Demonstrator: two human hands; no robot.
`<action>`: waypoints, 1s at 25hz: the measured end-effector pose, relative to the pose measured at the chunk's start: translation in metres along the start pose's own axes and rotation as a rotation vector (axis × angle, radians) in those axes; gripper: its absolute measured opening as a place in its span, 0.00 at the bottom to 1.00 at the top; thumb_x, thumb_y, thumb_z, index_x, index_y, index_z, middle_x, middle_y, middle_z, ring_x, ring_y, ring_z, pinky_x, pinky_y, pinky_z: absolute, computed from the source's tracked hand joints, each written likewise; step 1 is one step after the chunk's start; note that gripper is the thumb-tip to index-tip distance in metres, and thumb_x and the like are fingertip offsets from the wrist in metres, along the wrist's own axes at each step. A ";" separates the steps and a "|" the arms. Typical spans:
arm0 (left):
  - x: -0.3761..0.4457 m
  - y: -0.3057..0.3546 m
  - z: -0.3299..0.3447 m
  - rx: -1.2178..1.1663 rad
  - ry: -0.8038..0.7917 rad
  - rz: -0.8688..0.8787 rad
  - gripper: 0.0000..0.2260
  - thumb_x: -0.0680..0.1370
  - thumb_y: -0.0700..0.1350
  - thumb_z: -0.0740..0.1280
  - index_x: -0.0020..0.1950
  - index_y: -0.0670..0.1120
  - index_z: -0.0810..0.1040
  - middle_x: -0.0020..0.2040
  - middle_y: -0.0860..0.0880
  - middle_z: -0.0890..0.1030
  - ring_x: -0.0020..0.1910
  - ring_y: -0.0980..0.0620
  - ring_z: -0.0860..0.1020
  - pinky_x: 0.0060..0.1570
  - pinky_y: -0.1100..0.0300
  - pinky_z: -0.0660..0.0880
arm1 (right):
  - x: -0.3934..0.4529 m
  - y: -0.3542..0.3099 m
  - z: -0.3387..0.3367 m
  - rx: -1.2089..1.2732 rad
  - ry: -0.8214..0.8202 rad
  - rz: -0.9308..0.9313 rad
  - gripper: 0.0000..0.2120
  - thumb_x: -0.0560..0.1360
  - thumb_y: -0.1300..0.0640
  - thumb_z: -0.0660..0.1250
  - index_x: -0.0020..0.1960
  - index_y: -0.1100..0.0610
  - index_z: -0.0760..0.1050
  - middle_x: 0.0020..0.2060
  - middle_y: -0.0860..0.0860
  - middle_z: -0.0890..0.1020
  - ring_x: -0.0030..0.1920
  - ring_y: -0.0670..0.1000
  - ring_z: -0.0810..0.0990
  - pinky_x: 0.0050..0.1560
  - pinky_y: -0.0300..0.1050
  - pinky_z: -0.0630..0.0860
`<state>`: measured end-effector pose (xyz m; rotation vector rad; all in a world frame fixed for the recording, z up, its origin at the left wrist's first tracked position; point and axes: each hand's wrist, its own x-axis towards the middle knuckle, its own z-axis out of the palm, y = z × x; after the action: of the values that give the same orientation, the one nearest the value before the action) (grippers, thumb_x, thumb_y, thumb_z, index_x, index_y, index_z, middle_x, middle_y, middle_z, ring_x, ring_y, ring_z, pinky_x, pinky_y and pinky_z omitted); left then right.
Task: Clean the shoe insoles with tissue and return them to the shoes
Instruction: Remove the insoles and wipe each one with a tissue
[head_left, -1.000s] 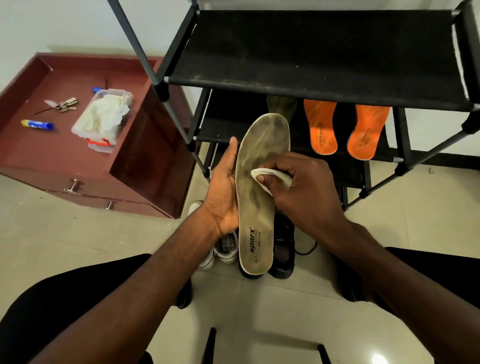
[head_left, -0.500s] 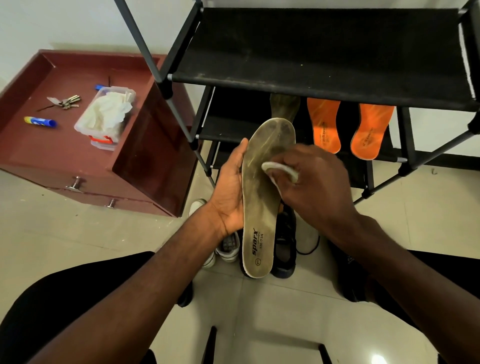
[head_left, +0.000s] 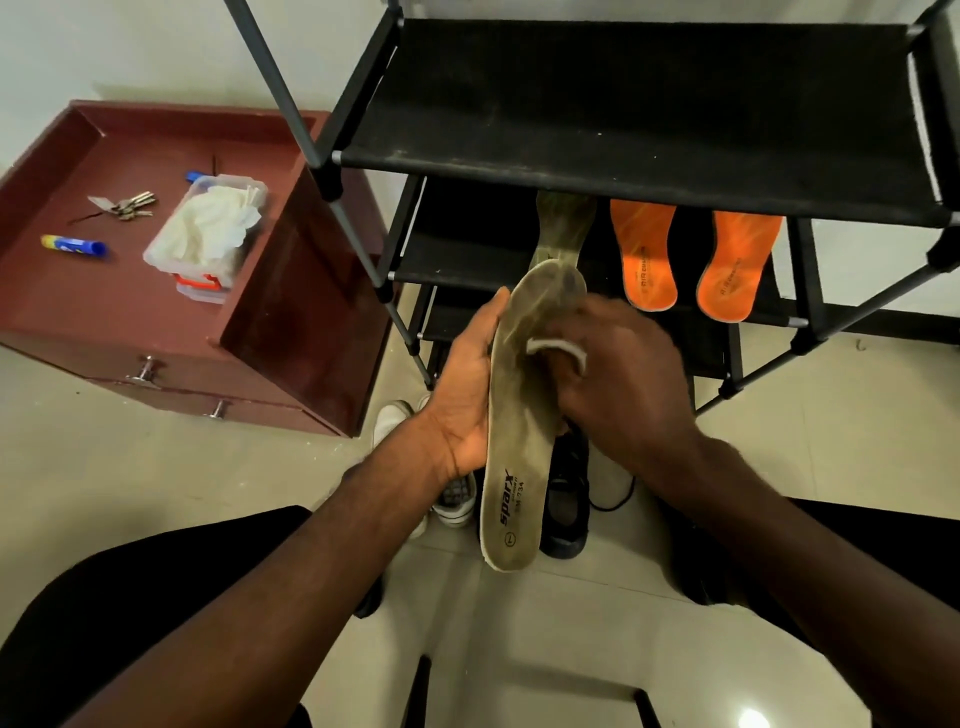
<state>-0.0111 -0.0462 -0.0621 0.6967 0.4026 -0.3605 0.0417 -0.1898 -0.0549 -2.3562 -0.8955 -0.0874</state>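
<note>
My left hand (head_left: 465, 395) cups the grey insole (head_left: 522, 415) upright before the shoe rack (head_left: 623, 98), thumb along its edge. My right hand (head_left: 618, 384), fingers curled, pinches a tissue (head_left: 558, 347) against its upper half.

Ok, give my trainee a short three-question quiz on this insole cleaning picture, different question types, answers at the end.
1. True or false: the two orange insoles lie on the floor.
2. Which hand holds the tissue? A left B right
3. Fill in: spare tissues sit in a clear ___ on the cabinet.

Key: 1 false, they rest on the rack. 2 B, the right hand wipes the grey insole while the left hand steadies it. 3 box.
</note>
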 end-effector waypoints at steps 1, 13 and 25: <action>0.000 0.000 -0.003 -0.001 0.021 -0.007 0.34 0.82 0.66 0.59 0.78 0.41 0.71 0.60 0.42 0.80 0.60 0.45 0.79 0.70 0.48 0.71 | -0.008 -0.013 0.004 0.061 -0.067 -0.060 0.09 0.77 0.59 0.71 0.55 0.52 0.85 0.51 0.48 0.83 0.50 0.49 0.80 0.47 0.47 0.79; 0.002 0.000 -0.006 -0.038 0.030 0.018 0.29 0.82 0.65 0.61 0.68 0.42 0.79 0.54 0.43 0.82 0.55 0.46 0.81 0.64 0.49 0.73 | -0.018 -0.023 0.004 0.002 -0.082 -0.091 0.08 0.75 0.58 0.74 0.54 0.51 0.84 0.50 0.47 0.83 0.49 0.50 0.81 0.45 0.46 0.80; 0.003 -0.001 -0.011 -0.046 0.018 0.044 0.27 0.82 0.64 0.60 0.65 0.43 0.79 0.55 0.43 0.82 0.58 0.45 0.79 0.64 0.48 0.73 | -0.006 -0.019 0.003 0.077 -0.006 0.073 0.06 0.78 0.57 0.72 0.54 0.51 0.85 0.48 0.46 0.84 0.43 0.46 0.81 0.41 0.40 0.78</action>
<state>-0.0118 -0.0402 -0.0719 0.6632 0.4113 -0.3030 0.0250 -0.1802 -0.0490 -2.3160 -0.7999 -0.0163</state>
